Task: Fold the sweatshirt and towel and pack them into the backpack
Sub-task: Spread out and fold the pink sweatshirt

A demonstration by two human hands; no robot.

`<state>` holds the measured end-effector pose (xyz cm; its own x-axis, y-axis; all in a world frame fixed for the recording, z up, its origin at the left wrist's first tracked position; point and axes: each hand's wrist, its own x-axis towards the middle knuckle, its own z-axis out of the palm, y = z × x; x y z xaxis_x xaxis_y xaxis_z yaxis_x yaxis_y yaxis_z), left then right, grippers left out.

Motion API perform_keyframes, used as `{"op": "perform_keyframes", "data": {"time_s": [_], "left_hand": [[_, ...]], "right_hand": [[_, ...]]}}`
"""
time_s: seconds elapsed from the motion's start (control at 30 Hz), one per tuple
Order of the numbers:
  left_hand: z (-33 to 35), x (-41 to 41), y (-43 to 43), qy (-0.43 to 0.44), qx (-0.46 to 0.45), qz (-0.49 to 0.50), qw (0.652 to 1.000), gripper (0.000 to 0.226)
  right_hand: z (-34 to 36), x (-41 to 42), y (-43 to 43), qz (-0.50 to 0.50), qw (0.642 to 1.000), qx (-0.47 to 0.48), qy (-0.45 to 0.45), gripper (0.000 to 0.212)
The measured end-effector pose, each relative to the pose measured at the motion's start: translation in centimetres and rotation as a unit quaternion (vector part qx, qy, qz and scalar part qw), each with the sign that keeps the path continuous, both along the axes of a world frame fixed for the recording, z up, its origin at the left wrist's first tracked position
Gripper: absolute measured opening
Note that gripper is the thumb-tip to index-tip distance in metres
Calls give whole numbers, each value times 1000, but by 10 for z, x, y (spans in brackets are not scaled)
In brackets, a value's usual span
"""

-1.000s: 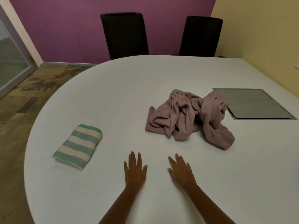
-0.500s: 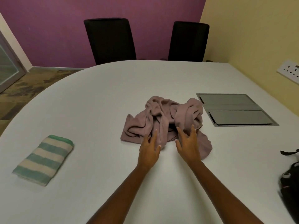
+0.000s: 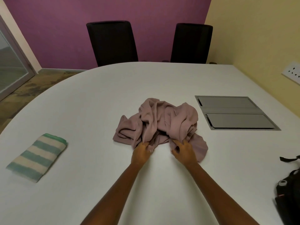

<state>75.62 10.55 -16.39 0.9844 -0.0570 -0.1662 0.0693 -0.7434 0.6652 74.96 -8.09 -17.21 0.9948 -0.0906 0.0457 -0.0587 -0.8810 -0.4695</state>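
Gripping sweatshirt, left hand, right hand curled.

Two slim forearms, bare from wrist to the frame's lower edge; left hand and right hand likewise uncovered.

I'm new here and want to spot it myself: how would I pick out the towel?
Start at the big white table. Near its left edge lies the towel, apart from the crumpled pink sweatshirt. It alone is folded flat with green-and-cream stripes.
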Motion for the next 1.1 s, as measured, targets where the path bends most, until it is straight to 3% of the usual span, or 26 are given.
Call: {"op": "perform_keyframes", "data": {"time_s": [0.1, 0.17, 0.4, 0.63, 0.77, 0.93, 1.1], "left_hand": [[-5, -12, 10, -18, -21, 35, 999, 35], [-4, -22, 13, -44, -58, 70, 995, 28], [23, -37, 28, -134, -184, 202, 953, 14], [87, -48, 27, -211, -281, 234, 907, 12], [109, -60, 31, -250, -321, 232, 884, 34], [143, -71, 49, -335, -362, 222, 841, 35], [163, -64, 75, -337, -306, 241, 857, 36]], "right_hand": [[-17, -12, -9, 21, 999, -12, 24, 42], [-14, -23, -12, 27, 999, -28, -9, 31], [26, -58, -24, 7, 988, -45, -149, 33], [90, -78, -26, -95, 949, 100, -284, 35], [119, -90, -32, -107, 924, 118, -349, 24], [149, -111, -32, -91, 882, 159, -435, 20], [174, -114, -37, -70, 863, 214, -453, 18]]}}
